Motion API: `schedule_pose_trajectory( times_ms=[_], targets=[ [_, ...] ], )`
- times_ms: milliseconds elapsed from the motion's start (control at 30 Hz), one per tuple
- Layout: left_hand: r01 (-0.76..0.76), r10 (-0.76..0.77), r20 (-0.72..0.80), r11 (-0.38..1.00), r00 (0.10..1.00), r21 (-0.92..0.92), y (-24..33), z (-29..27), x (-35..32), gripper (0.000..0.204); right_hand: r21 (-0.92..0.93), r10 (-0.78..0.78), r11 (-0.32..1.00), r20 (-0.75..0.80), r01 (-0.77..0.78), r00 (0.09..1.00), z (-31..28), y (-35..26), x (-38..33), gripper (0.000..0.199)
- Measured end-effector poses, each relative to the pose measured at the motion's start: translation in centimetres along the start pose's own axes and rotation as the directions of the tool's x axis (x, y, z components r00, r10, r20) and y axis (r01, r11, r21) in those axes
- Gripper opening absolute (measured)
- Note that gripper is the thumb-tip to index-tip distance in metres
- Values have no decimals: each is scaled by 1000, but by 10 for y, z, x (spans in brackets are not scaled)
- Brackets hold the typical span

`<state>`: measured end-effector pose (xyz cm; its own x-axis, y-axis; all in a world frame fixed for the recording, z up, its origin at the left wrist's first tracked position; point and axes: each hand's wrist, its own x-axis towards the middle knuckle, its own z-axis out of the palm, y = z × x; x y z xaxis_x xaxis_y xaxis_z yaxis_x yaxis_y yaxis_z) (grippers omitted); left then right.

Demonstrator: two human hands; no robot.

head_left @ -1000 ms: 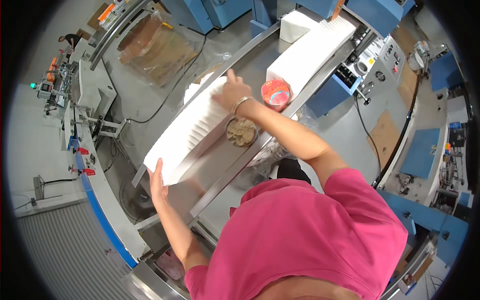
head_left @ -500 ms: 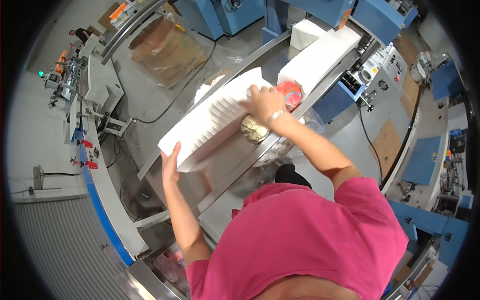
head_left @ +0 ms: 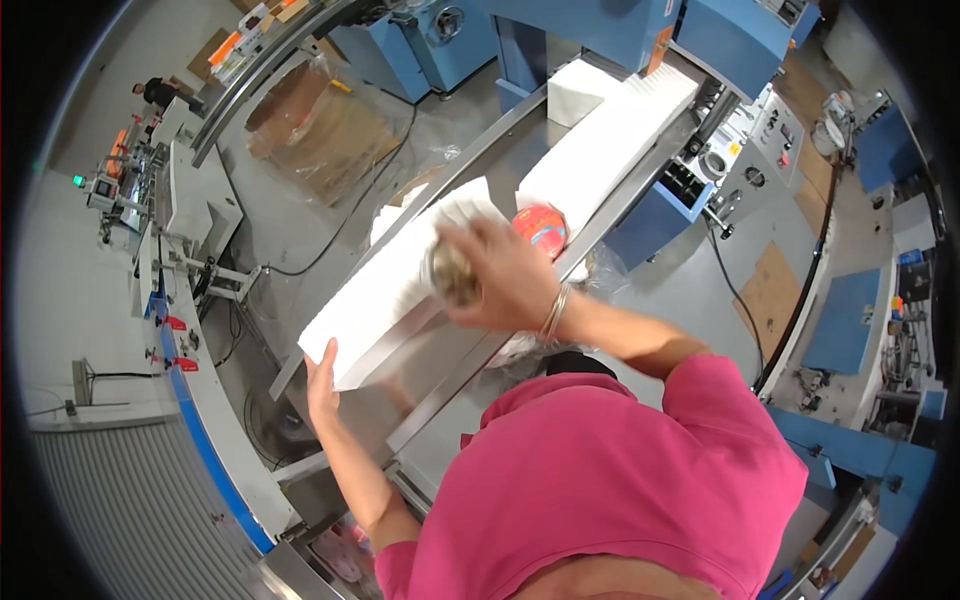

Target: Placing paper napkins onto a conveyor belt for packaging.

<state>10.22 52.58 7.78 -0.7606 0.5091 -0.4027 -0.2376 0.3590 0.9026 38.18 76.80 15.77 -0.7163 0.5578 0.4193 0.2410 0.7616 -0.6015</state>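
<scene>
Long white stack of folded paper sheets (head_left: 400,290) lies tilted on the grey metal conveyor trough (head_left: 440,370), gathered but not lifted off, judging by its lie. Left hand (head_left: 322,375) flat, fingers open, bracing the near end. Right hand (head_left: 500,275) spread over the far end (blurred, grip unclear). Second white paper stack (head_left: 610,150) waits beyond, by the blue machine (head_left: 660,30).

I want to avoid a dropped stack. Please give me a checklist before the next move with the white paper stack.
1. Left hand braces the near end of the white paper stack: ok.
2. Right hand presses the far end: ok, though blurred.
3. Stack rests on the metal tray: ok.
4. Sheets aligned: cannot tell.
5. Red round container stays apart from the stack: cannot tell, the hand hides the gap.
</scene>
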Motion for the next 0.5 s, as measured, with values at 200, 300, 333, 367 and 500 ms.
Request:
schedule_pose_trajectory(
  times_ms=[200,300,333,367,500],
  targets=[
    [4,-6,-36,999,999,-46,-8,-8,1,89,-405,146,883,-240,-235,960,-22,140,119,75],
    [2,-4,-57,999,998,-51,-10,-7,0,88,-459,418,786,-97,-413,903,-28,211,135,78],
    [-1,-1,-43,999,999,-38,-14,-8,1,88,-488,505,746,-28,-453,862,-30,228,138,77],
    [0,-1,-30,1000,1000,-22,-16,-9,1,88,-509,487,747,-20,-428,873,-27,250,136,78],
    [41,-41,-67,999,997,5,-14,-7,-5,87,-622,504,675,-5,-397,864,-21,266,133,66]
  ],
)
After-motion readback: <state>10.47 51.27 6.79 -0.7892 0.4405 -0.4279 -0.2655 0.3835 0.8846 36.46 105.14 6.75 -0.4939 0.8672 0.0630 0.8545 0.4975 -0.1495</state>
